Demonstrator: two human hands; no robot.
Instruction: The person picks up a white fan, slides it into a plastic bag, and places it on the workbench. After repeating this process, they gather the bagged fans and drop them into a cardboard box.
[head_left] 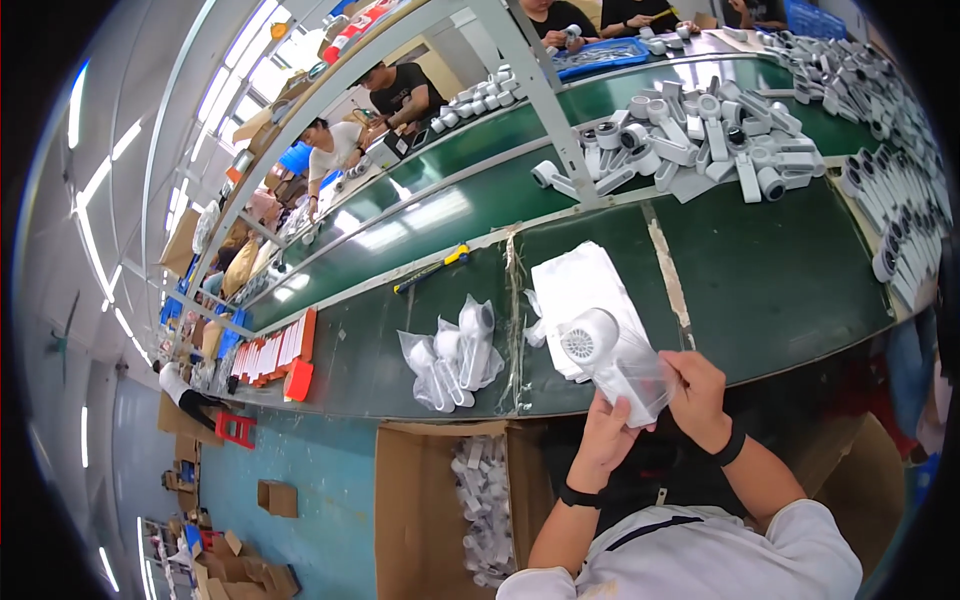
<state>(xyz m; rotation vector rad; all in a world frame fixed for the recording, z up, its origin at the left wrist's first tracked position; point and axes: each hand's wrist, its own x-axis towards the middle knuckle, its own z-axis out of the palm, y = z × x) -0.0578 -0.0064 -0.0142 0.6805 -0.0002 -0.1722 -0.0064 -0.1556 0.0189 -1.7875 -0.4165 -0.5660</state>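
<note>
My left hand (607, 437) grips the handle of a white handheld appliance (592, 338) with a round, grilled head. A clear plastic bag (645, 380) covers the handle, and the head sticks out of it. My right hand (698, 393) pinches the bag's edge on the right. Underneath lies a stack of white plastic bags (575, 268) on the green bench. To the left, several similar appliances in clear bags (477, 345) lie close together.
A yellow-and-black tool (432, 268) lies along the bench. Past the metal post (562, 130) sits a pile of white appliances (710, 140), with more at right (905, 215). Below the bench edge, a cardboard box (420, 510) holds bagged appliances. Co-workers sit across the line.
</note>
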